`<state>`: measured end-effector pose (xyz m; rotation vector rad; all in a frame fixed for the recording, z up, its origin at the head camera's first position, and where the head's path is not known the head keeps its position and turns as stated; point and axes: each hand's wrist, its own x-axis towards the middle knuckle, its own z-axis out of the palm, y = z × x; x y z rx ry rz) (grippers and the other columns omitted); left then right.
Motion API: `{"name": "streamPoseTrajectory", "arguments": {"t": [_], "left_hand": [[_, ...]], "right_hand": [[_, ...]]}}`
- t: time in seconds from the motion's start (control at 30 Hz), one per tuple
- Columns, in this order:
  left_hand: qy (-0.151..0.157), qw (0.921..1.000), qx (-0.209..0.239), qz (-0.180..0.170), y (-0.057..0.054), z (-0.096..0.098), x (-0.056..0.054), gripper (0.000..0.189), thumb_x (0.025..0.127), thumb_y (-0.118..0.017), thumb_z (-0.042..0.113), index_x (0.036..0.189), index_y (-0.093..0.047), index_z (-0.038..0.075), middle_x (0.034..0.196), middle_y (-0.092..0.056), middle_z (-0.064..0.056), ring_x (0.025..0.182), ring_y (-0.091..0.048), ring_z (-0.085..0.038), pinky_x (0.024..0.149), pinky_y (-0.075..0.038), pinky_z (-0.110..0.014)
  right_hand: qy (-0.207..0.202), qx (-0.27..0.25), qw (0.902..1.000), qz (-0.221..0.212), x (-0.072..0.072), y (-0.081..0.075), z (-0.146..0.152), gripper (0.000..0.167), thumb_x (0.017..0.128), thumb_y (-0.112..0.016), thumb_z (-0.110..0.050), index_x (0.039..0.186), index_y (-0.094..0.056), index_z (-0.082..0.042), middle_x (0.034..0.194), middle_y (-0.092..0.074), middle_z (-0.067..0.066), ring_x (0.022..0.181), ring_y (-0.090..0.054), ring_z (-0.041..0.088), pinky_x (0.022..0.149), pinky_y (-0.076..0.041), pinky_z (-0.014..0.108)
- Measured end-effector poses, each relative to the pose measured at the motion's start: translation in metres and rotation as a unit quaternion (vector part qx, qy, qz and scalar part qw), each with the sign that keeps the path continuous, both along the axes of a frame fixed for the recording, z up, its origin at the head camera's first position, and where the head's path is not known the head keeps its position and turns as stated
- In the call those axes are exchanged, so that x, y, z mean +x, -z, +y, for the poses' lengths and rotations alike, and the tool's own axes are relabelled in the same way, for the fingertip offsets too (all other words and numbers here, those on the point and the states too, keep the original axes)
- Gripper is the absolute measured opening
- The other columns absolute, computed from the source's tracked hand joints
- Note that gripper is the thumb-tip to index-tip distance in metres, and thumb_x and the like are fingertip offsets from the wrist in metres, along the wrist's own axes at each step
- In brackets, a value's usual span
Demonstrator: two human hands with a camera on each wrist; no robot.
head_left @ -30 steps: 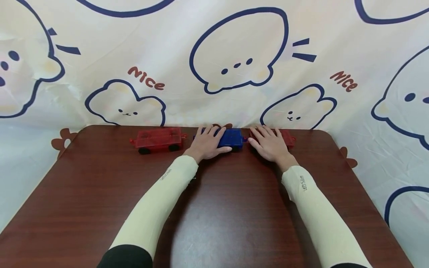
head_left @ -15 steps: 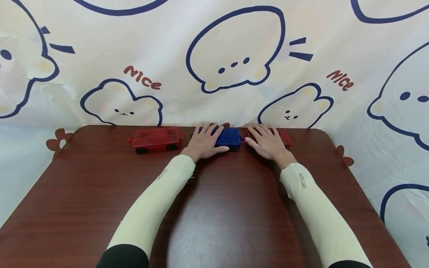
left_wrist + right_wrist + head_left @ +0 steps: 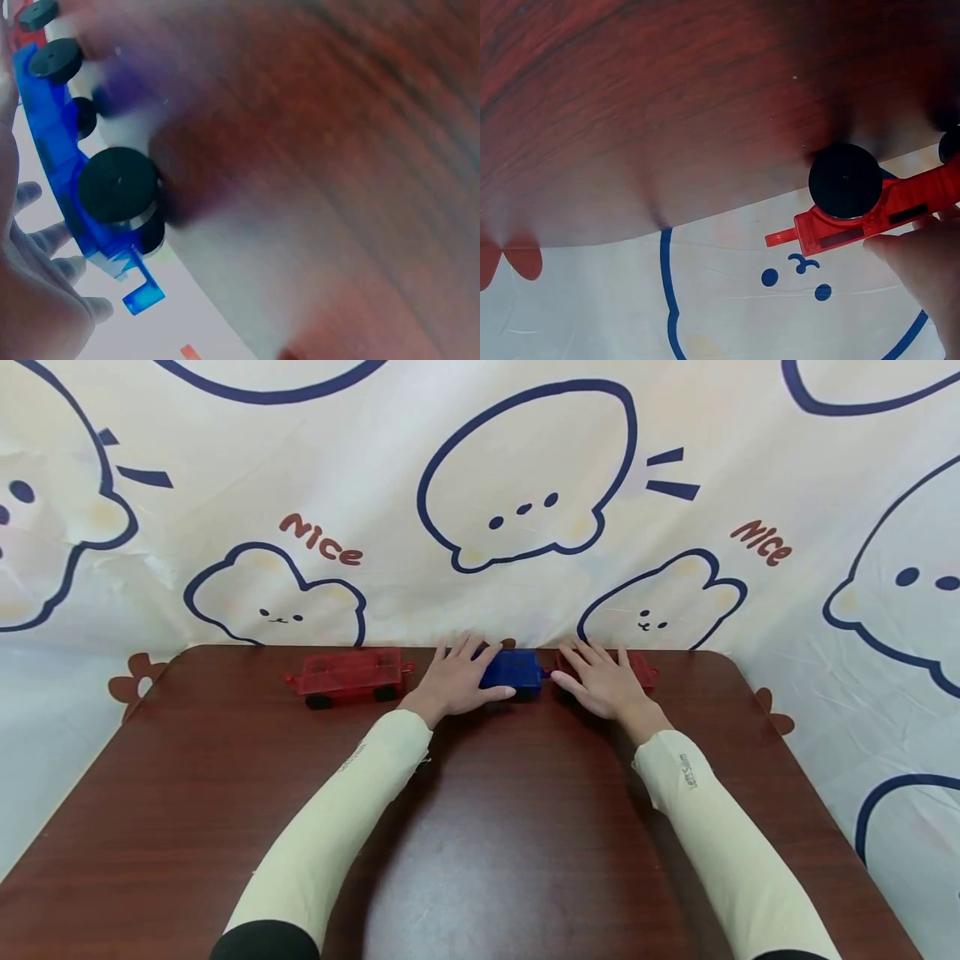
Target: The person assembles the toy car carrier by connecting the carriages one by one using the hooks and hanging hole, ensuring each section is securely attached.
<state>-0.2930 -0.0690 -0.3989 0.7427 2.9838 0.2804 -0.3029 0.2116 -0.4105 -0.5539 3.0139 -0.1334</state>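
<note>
My left hand (image 3: pixel 456 682) rests over the left part of a blue see-through toy train car (image 3: pixel 517 670), its fingers spread toward the wall and its thumb along the near side. In the left wrist view, the car's blue side (image 3: pixel 56 142), black wheels (image 3: pixel 118 184) and end hook (image 3: pixel 142 296) show beside the hand. My right hand (image 3: pixel 606 687) lies with fingers spread over a red toy train car (image 3: pixel 642 669), hiding most of it. A hook links or touches between blue and red; I cannot tell which. The right wrist view shows the red car (image 3: pixel 832 236) with a black wheel.
Another red toy train car (image 3: pixel 352 673) stands apart on the left, near the table's back edge. Behind the brown wooden table (image 3: pixel 480 827) hangs a white cloth (image 3: pixel 405 460) printed with cartoon animals, close behind the cars.
My left hand has shifted slightly left over the blue car, and blue no longer shows between its fingers. My right hand stays over the red car. The head view has tilted a little.
</note>
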Motion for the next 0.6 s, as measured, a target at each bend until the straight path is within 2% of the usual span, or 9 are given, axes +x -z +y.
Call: {"name": "streamPoseTrajectory", "arguments": {"t": [0.13,0.3,0.47,0.6], "left_hand": [[-0.006,0.9995,0.027,-0.011,-0.004,-0.006,0.002,0.087,0.093,-0.048,0.073,0.161,-0.031,0.021,0.163,-0.029,-0.011,0.154,-0.012,-0.033,0.121,-0.005,-0.060],[-0.014,0.9990,0.040,-0.015,-0.006,-0.016,0.003,0.084,0.093,-0.050,0.071,0.160,-0.033,0.023,0.163,-0.031,-0.009,0.153,-0.015,-0.033,0.121,-0.007,-0.061],[-0.029,0.9978,0.058,-0.018,-0.007,-0.027,0.005,0.084,0.093,-0.053,0.069,0.159,-0.036,0.020,0.163,-0.032,-0.011,0.153,-0.016,-0.035,0.120,-0.008,-0.062],[-0.036,0.9970,0.066,-0.017,-0.006,-0.035,0.008,0.084,0.094,-0.053,0.068,0.159,-0.035,0.019,0.163,-0.032,-0.013,0.152,-0.018,-0.035,0.120,-0.012,-0.063]], "right_hand": [[-0.006,-0.019,0.9998,0.009,0.004,-0.003,-0.004,0.081,0.101,-0.024,-0.071,0.163,-0.025,-0.020,0.169,-0.017,0.008,0.155,-0.010,0.034,0.118,-0.001,0.067],[-0.021,-0.034,0.9987,0.032,0.009,-0.008,-0.012,0.076,0.102,-0.031,-0.066,0.162,-0.028,-0.019,0.168,-0.020,0.009,0.155,-0.011,0.033,0.119,-0.005,0.066],[-0.044,-0.049,0.9962,0.057,0.011,-0.012,-0.019,0.072,0.104,-0.037,-0.061,0.161,-0.030,-0.019,0.166,-0.025,0.011,0.155,-0.012,0.030,0.119,-0.009,0.064],[-0.050,-0.049,0.9956,0.062,0.012,-0.013,-0.023,0.071,0.104,-0.039,-0.059,0.161,-0.030,-0.018,0.166,-0.026,0.011,0.155,-0.011,0.030,0.120,-0.008,0.063]]}}
